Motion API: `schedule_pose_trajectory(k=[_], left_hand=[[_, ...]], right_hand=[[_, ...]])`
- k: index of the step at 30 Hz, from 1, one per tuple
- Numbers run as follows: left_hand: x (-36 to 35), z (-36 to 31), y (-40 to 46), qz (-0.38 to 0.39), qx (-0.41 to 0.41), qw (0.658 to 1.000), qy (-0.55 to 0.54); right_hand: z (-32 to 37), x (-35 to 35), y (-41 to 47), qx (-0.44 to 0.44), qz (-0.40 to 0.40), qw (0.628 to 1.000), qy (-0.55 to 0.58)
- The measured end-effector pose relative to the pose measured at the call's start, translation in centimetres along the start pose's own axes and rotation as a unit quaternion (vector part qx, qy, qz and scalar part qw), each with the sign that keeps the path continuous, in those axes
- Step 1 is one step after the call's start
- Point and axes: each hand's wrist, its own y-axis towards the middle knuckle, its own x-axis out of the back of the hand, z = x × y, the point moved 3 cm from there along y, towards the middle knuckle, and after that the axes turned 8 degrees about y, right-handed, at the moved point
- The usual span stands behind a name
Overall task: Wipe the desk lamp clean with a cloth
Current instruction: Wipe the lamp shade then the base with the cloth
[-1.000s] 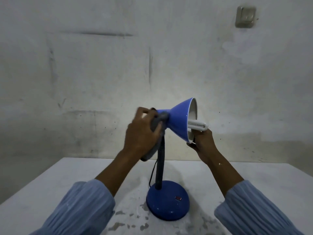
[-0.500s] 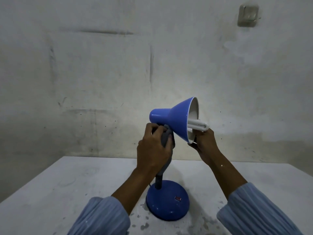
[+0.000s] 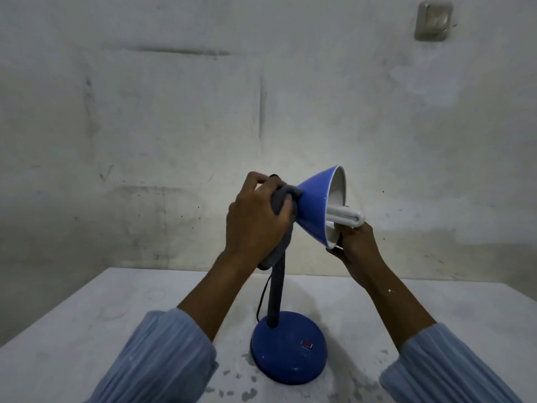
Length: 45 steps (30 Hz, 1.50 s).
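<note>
Sleeves: pale blue pleated cuffs (image 3: 162, 356) frame the bottom edge, one on each forearm.
Table: a white, paint-flecked tabletop (image 3: 87, 330) carries the lamp.
Lamp base: the round blue base (image 3: 287, 353) stands on the table between the forearms, a small red switch (image 3: 307, 344) on top; no writing or brand is legible.
Neck: the dark flexible neck (image 3: 274, 298) rises upright, a black cord (image 3: 261, 298) just beside it.
Left hand: the left hand (image 3: 255, 222) curls its fingers around a grey cloth (image 3: 76, 199), pressed against the narrow end of the blue shade (image 3: 313, 210).
Right hand: the right hand (image 3: 356, 245) pinches the shade's lower rim, under the protruding white fluorescent bulb (image 3: 347, 218).
Wall: a stained wall (image 3: 174, 112) with a switch plate (image 3: 433, 21) at upper right.
</note>
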Motion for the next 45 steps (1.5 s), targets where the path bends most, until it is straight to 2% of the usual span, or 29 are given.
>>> schedule_pose_trajectory(k=[5,8,10,15,20,22,25,29,30,32,34,37,38,40,42,45], left_hand=[[-0.3,-0.4,6.3,0.148,0.002,0.981,0.123],[-0.8,-1.4,9.8,0.316,-0.008,0.939,0.136],[-1.6,-1.8,11.2,0.392,-0.011,0.908,0.144],[-4.1,-1.6,13.2,0.508,0.005,0.842,0.179],[-5.7,0.5,13.3,0.559,0.035,0.794,0.236],[-5.8,1.5,13.1,0.551,0.056,0.803,0.219],[-5.6,2.9,12.6,0.501,0.086,0.843,0.179],[-4.8,5.3,10.5,0.422,0.164,0.889,0.067],[-4.8,5.9,9.8,0.395,0.18,0.9,0.036],[-4.3,6.6,7.8,0.298,0.263,0.915,-0.061],[-4.0,6.8,5.0,0.194,0.371,0.895,-0.156],[-3.6,5.9,0.6,0.117,0.485,0.812,-0.304],[-3.6,5.6,-0.3,0.1,0.498,0.794,-0.334],[-3.2,5.1,-1.3,0.081,0.496,0.794,-0.341],[-2.7,4.4,-1.7,0.074,0.472,0.824,-0.305],[-2.2,3.1,-2.0,0.106,0.394,0.879,-0.248]], right_hand=[[-0.1,-0.4,0.2,0.003,0.016,1.0,0.003],[-0.5,-0.3,0.2,0.002,0.002,1.0,0.023],[-0.7,-0.2,0.3,0.001,0.003,1.0,0.027],[-0.7,-0.2,0.5,0.003,-0.002,1.0,0.021],[-0.4,-0.6,0.5,0.005,0.019,1.0,0.005],[-0.2,-0.7,0.6,0.006,0.023,1.0,-0.001],[-0.2,-0.8,0.7,0.003,0.01,1.0,-0.01],[-0.3,-0.3,0.9,-0.015,-0.028,0.999,-0.036],[-0.2,-0.2,0.9,-0.018,-0.036,0.998,-0.044],[-0.1,0.0,0.9,-0.018,-0.052,0.997,-0.06],[-0.2,0.2,0.8,-0.024,-0.068,0.995,-0.075],[0.0,0.0,0.7,-0.034,-0.08,0.992,-0.087],[0.0,0.0,0.7,-0.034,-0.081,0.992,-0.092],[0.1,0.0,0.6,-0.03,-0.086,0.99,-0.106],[0.1,0.1,0.4,-0.028,-0.095,0.988,-0.115],[0.1,0.2,0.0,-0.024,-0.114,0.986,-0.119]])
